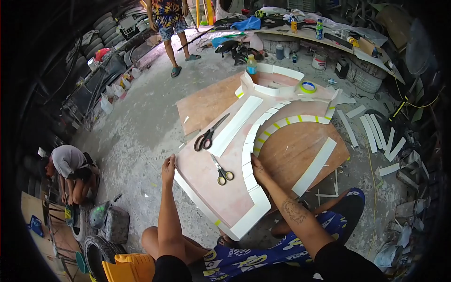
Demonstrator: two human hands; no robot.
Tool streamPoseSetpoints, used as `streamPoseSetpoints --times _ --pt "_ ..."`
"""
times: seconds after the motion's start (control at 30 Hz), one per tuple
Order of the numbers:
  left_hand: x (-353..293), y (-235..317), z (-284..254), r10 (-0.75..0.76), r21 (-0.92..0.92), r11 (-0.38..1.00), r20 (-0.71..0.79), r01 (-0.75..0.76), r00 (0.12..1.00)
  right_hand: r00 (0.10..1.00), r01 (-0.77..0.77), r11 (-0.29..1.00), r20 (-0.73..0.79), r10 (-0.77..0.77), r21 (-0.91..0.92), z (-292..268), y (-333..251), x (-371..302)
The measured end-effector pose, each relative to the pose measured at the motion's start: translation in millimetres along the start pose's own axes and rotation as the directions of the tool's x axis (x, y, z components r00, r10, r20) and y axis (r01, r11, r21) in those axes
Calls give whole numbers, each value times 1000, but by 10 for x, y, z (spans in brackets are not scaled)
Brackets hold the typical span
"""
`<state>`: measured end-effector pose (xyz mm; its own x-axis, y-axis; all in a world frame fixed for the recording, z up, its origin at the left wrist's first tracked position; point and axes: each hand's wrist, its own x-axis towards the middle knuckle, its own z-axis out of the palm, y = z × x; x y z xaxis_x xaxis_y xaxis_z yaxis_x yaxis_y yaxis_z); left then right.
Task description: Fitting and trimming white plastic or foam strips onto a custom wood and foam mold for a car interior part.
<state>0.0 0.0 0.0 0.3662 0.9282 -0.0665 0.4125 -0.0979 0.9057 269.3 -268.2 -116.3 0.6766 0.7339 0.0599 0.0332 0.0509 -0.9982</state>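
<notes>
A large pinkish panel [191, 162] with a curved cut-out lies tilted across my lap and a plywood board. White strips line its edges, held in places by yellow-green tape. My left hand [168, 170] is closed on the panel's left edge. At the curved edge my right hand [259, 170] grips the rim, its fingertips partly hidden. On top of the panel rest black-handled scissors [204, 141], smaller yellow-and-black scissors [224, 176] and a long white strip [237, 126]. A tape roll [308, 87] sits near the far end.
Beneath the panel is the plywood board [282, 152], bearing a white strip [314, 168]. More cut strips [371, 134] are scattered on the floor at right. A bottle [252, 66] stands beyond the panel. One person [171, 28] stands far off; another [73, 164] crouches at left near tires [98, 249].
</notes>
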Motion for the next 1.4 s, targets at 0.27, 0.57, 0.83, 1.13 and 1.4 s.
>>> streamPoseSetpoints --times 0.27,0.57,0.83,1.13,1.4 --pt "-211 11 1 91 -17 996 -57 -92 994 993 22 994 115 -34 106 -3 -572 -184" --pt "-293 76 32 25 -42 999 12 -25 1000 983 -86 995 168 77 45 -149 -416 -75" --pt "-401 33 73 4 -167 986 -20 -7 1000 949 -208 959 277 150 193 -283 -564 118" --pt "-748 140 123 -57 -132 990 -29 53 998 830 -346 924 513 219 165 -691 -666 650" --pt "-1212 215 119 -82 -92 993 -66 75 994 641 120 927 741 200 -355 -997 -615 1262"
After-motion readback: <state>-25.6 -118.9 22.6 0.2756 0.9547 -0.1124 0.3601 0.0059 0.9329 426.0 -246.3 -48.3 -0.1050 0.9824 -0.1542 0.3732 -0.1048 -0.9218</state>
